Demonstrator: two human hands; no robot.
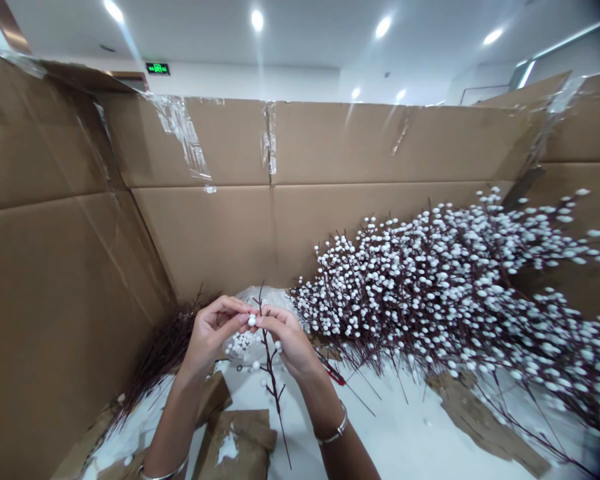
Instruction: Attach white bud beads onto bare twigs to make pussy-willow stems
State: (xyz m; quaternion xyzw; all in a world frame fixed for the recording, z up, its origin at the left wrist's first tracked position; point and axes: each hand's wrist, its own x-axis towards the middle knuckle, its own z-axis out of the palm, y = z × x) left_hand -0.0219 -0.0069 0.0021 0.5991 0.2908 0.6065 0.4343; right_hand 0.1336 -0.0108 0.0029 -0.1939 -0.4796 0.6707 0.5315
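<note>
Cardboard walls (205,240) box in a heap of white-budded branches (430,293), apparently to contain it. Left hand (213,337) and right hand (287,340) raise a thin dark twig (271,373) centrally, fingertips clamped together on one white bud (251,321), seemingly for close work.

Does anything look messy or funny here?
Yes. Torn cardboard scraps lie scattered on the white surface, and crumpled tape sits bunched on the cardboard wall, so the spot looks patched together and untidy.
</note>
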